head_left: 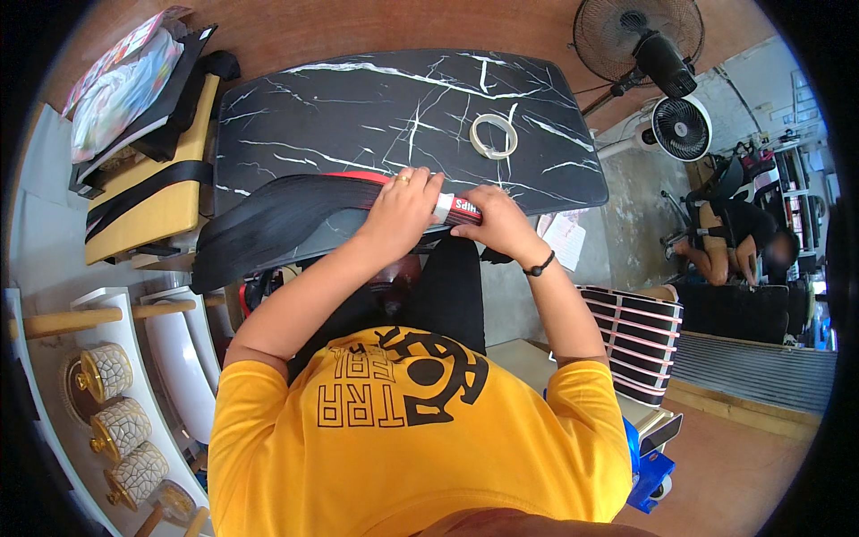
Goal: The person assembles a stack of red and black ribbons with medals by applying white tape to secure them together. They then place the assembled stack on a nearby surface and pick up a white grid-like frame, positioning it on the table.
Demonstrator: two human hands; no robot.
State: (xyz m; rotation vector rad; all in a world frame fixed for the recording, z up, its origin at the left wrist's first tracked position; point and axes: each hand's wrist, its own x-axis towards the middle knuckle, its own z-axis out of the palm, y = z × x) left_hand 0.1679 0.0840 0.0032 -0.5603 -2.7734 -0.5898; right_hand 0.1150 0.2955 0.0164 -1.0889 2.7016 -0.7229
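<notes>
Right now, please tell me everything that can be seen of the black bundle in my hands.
The black bundle looks like fine, curving strands, though of uncertain material. It lies sideways, its loose end spreading left over a corner of the dark table. Toward its right end are a whitish band and red wrapping. The left hand grips it beside the band; the right hand, the red end.

The fisheye looks steeply down from the head of the person (358,474) at the bench's (313,112) near edge. It's close over the hands (412,206), yet wide enough to catch the fan (660,63) off the bench's far right corner.
</notes>
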